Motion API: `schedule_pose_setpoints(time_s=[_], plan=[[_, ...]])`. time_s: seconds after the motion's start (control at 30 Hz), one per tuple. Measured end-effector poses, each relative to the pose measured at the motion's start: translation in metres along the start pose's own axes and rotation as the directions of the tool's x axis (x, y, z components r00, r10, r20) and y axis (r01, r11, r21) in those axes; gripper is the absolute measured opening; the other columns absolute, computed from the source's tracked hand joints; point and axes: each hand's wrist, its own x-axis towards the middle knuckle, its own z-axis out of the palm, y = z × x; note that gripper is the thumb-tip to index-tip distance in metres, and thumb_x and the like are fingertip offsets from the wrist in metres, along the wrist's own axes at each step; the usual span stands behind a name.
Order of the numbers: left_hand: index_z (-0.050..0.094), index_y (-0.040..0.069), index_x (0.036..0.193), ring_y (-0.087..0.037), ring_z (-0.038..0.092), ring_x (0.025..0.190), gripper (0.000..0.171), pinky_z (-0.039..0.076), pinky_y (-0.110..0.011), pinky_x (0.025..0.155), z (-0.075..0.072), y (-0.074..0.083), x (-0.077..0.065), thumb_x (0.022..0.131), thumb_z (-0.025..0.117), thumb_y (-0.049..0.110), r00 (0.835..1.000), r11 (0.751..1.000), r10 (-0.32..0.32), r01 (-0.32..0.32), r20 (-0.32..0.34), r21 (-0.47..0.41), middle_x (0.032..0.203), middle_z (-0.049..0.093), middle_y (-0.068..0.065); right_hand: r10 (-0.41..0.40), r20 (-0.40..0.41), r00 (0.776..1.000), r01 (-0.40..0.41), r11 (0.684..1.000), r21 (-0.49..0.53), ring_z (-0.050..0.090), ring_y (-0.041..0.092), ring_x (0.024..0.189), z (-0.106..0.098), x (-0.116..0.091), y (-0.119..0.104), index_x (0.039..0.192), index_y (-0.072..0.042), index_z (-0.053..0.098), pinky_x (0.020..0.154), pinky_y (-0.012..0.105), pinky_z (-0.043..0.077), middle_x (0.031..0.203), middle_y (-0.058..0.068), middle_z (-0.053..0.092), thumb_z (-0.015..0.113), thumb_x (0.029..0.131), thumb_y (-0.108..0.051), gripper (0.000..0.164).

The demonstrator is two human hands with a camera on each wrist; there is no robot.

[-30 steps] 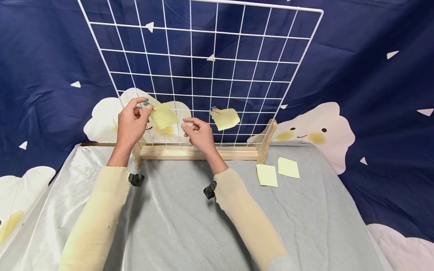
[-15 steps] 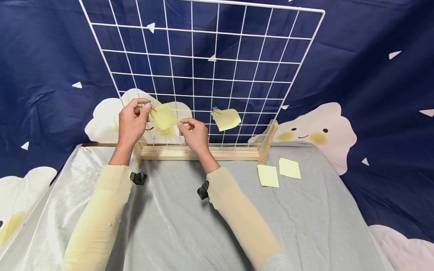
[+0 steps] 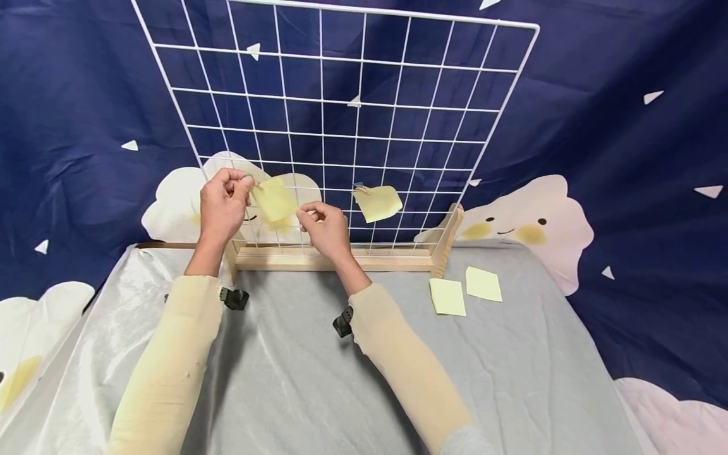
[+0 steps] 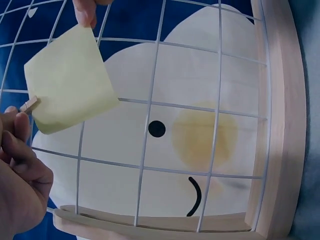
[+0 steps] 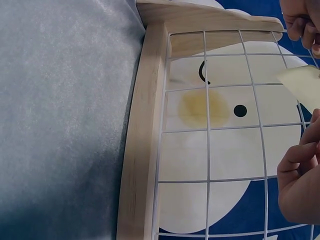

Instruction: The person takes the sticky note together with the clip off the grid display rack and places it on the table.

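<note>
My left hand (image 3: 224, 202) pinches a small wooden clothespin (image 4: 30, 103) at the left edge of a yellow sticky note (image 3: 275, 199). The note hangs tilted in front of a white wire grid panel (image 3: 364, 11). My right hand (image 3: 327, 230) pinches the note's lower right corner between thumb and index finger. The fingers mostly cover the clothespin, so whether it bites on a wire cannot be told. To the right, a second sticky note (image 3: 378, 203) hangs on the grid from another clothespin (image 3: 362, 189).
Two more sticky notes, a nearer one (image 3: 448, 297) and a farther one (image 3: 483, 284), lie on the grey cloth-covered table (image 3: 296, 366) at the right. A wooden stand (image 3: 392, 262) bears the grid. Behind it hangs a dark blue curtain (image 3: 597, 126) with cloud prints.
My right hand has moved left, from beside the note to pinching its corner. The left index finger has come down over the clothespin's teal end, which showed earlier.
</note>
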Motion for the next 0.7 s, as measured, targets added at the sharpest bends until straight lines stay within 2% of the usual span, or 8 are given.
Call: schedule_pose_setpoints(time_s=[0.13, 0.27, 0.37, 0.53, 0.7], plan=[[0.064, -0.006, 0.1, -0.002, 0.047, 0.052, 0.019, 0.032, -0.018, 0.048, 0.0, -0.001, -0.001, 0.101, 0.064, 0.013, 1.0, 0.998, -0.014, 0.012, -0.023, -0.057, 0.058, 0.052, 0.013, -0.03, 0.017, 0.999, 0.03, 0.999, -0.03, 0.051, 0.008, 0.04, -0.002, -0.001, -0.002, 0.102, -0.002, 0.076, 0.044, 0.021, 0.042, 0.069, 0.008, 0.067, 0.071, 0.095, -0.013, 0.014], [0.064, 0.008, 0.092, -0.004, 0.051, 0.055, 0.008, 0.031, -0.019, 0.049, -0.003, -0.002, 0.0, 0.099, 0.066, 0.011, 0.994, 0.978, -0.073, 0.057, -0.076, -0.199, 0.059, 0.055, 0.011, -0.049, 0.034, 0.998, 0.05, 0.998, -0.039, 0.051, 0.008, 0.041, -0.006, -0.002, -0.004, 0.101, -0.001, 0.076, 0.045, 0.022, 0.043, 0.069, 0.009, 0.067, 0.071, 0.095, -0.013, 0.014], [0.062, 0.017, 0.087, -0.006, 0.051, 0.054, 0.015, 0.028, -0.019, 0.048, -0.008, -0.003, 0.001, 0.098, 0.067, 0.008, 0.989, 0.958, -0.099, 0.066, -0.105, -0.28, 0.057, 0.055, 0.009, -0.039, 0.034, 0.999, 0.041, 0.999, -0.036, 0.05, 0.008, 0.041, -0.009, -0.006, -0.002, 0.1, -0.002, 0.076, 0.045, 0.023, 0.044, 0.067, 0.007, 0.065, 0.071, 0.095, -0.012, 0.013], [0.06, 0.019, 0.087, -0.004, 0.05, 0.052, 0.016, 0.025, -0.019, 0.045, -0.013, -0.004, -0.003, 0.098, 0.067, 0.01, 0.991, 0.962, -0.103, 0.077, -0.087, -0.262, 0.056, 0.055, 0.01, -0.053, 0.017, 0.998, 0.053, 0.998, -0.033, 0.05, 0.009, 0.04, -0.019, -0.013, 0.006, 0.1, -0.002, 0.076, 0.043, 0.023, 0.042, 0.067, 0.009, 0.065, 0.071, 0.095, -0.012, 0.012], [0.06, 0.019, 0.087, -0.004, 0.05, 0.052, 0.016, 0.026, -0.019, 0.046, -0.016, -0.006, -0.009, 0.099, 0.067, 0.01, 0.99, 0.963, -0.118, 0.095, -0.081, -0.253, 0.056, 0.055, 0.011, -0.041, 0.006, 0.999, 0.041, 0.999, -0.027, 0.05, 0.009, 0.04, -0.029, -0.018, 0.01, 0.099, -0.001, 0.075, 0.043, 0.023, 0.043, 0.068, 0.014, 0.066, 0.071, 0.095, -0.011, 0.012]])
